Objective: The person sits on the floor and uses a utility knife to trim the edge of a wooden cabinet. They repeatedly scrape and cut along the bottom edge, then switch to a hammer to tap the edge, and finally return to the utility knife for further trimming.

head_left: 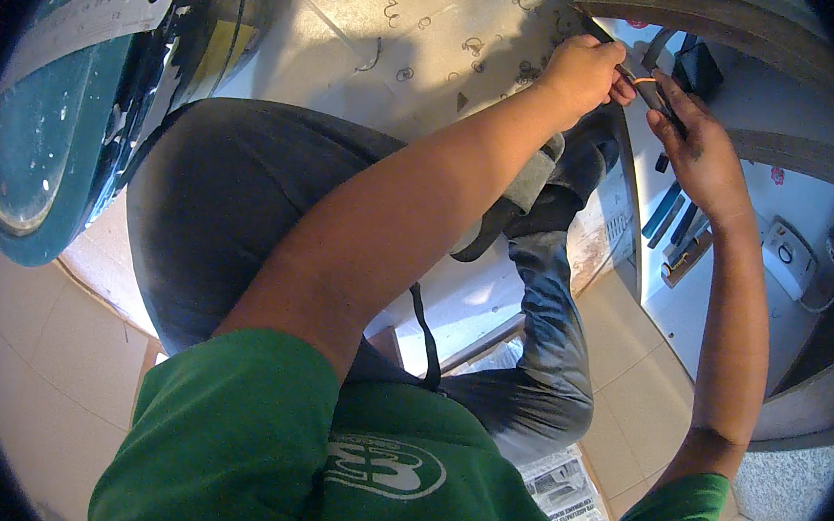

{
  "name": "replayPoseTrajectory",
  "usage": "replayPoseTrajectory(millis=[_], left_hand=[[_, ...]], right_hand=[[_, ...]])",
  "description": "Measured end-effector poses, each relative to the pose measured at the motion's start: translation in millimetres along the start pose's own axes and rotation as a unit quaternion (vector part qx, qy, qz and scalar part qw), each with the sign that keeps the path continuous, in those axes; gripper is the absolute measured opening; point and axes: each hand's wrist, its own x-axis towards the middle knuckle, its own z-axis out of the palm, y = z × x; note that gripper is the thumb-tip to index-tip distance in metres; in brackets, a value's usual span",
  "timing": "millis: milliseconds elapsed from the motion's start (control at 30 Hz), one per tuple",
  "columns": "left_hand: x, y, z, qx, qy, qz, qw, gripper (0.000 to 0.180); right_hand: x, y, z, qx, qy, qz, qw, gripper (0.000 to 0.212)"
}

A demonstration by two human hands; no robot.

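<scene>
At the upper right, my left hand (588, 76) pinches the end of a dark, narrow strip, its fingers closed. My right hand (704, 156) is closed on a dark, slim tool (665, 118) that points toward the left hand. A thin orange band (644, 80) shows between the two hands, where the tool and the strip meet. What kind of tool it is, the frame does not show clearly. Both hands are over the edge of a white-lined, dark-rimmed panel (674, 291).
Curled dark shavings (473, 46) lie on the pale floor. On the panel are blue- and dark-handled tools (664, 211) and a small white device (790, 256) with a cord. A teal case (46, 124) with a ruler (88, 24) stands left. Newspaper (565, 493) lies below.
</scene>
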Motion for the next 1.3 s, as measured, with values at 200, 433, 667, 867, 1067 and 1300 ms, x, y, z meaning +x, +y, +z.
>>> replayPoseTrajectory(millis=[200, 433, 667, 867, 1067, 1300], left_hand=[[0.9, 0.1, 1.9, 0.000, -0.005, 0.001, 1.000, 0.032], [-0.8, 3.0, 2.9, 0.018, -0.001, -0.005, 1.000, 0.032], [-0.2, 2.7, 3.3, 0.008, 0.001, 0.010, 1.000, 0.033], [-0.1, 3.1, 4.2, -0.002, 0.000, 0.015, 1.000, 0.035], [0.5, 5.1, 4.5, 0.011, -0.001, 0.015, 1.000, 0.036], [7.1, 3.4, 0.9, 0.002, -0.005, 0.006, 1.000, 0.033]], right_hand=[[1.2, 1.8, -3.7, 0.027, -0.014, 0.010, 0.999, 0.051], [2.6, 3.4, -5.6, 0.028, -0.023, 0.021, 0.999, 0.052], [3.8, -2.3, -9.8, 0.021, -0.030, 0.017, 0.999, 0.052], [2.7, 5.2, -6.0, 0.004, 0.002, -0.016, 1.000, 0.052], [5.0, 5.5, -10.9, 0.042, -0.033, 0.019, 0.998, 0.053], [6.2, 2.5, -9.5, 0.042, -0.031, 0.013, 0.999, 0.053]])
